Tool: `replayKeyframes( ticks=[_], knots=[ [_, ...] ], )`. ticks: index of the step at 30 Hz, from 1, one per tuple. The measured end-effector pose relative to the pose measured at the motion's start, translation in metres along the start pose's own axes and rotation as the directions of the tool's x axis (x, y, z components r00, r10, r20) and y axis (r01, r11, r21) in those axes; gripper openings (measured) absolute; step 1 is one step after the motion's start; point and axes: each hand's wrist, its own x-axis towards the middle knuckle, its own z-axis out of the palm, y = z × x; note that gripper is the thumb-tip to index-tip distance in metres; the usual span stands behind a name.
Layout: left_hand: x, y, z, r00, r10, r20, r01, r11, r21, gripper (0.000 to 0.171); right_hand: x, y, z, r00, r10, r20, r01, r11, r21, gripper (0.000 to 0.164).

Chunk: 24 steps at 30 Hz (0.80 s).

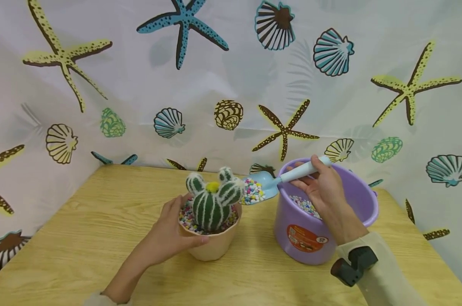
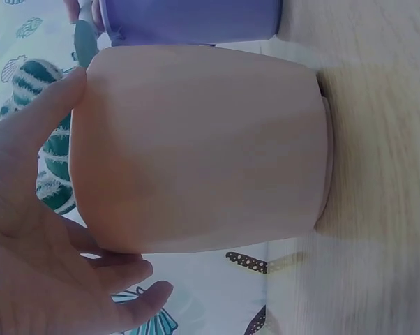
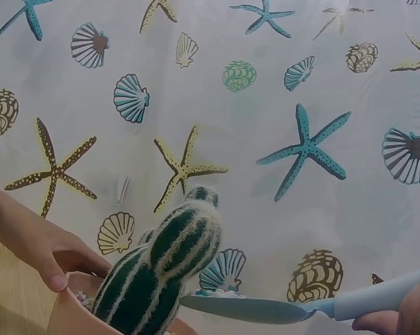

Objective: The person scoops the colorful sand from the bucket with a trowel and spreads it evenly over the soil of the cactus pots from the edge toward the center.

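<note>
A peach flowerpot [image 1: 212,248] stands on the table, with a green and white knitted cactus [image 1: 211,210] set among colourful pebbles [image 1: 187,219]. My left hand [image 1: 170,233] grips the pot from its left side, and in the left wrist view its thumb and fingers span the rim. With my right hand [image 1: 326,193] I hold the pale handle of a light blue scoop shovel [image 1: 270,182]. Multicoloured pebbles [image 1: 253,191] lie in its blade. The blade is held level, its tip close beside the cactus's right arm, in the right wrist view [image 3: 252,310] too.
A purple bucket [image 1: 292,233] with more pebbles [image 1: 305,206] inside stands to the right of the pot, under my right forearm. The wooden table [image 1: 101,225] backs onto a white cloth [image 1: 200,89] printed with starfish and shells.
</note>
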Motion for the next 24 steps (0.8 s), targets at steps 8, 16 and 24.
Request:
replayKeyframes(
  ticks=[8, 16, 24],
  knots=[
    [-0.002, 0.0, -0.005, 1.0, 0.021, 0.007, -0.021, 1.0, 0.005, 0.105, 0.001, 0.004, 0.005, 1.0, 0.003, 0.026, -0.002, 1.0, -0.031, 0.014],
    [-0.001, 0.001, -0.006, 1.0, 0.017, 0.017, -0.017, 1.0, 0.011, 0.105, 0.002, 0.008, 0.006, 0.999, -0.025, 0.046, 0.03, 0.991, -0.127, 0.013],
    [-0.001, 0.002, -0.006, 0.999, -0.006, 0.032, 0.006, 1.0, -0.003, 0.105, 0.002, 0.011, 0.007, 0.995, -0.059, 0.081, 0.074, 0.977, -0.201, 0.021]
  ],
)
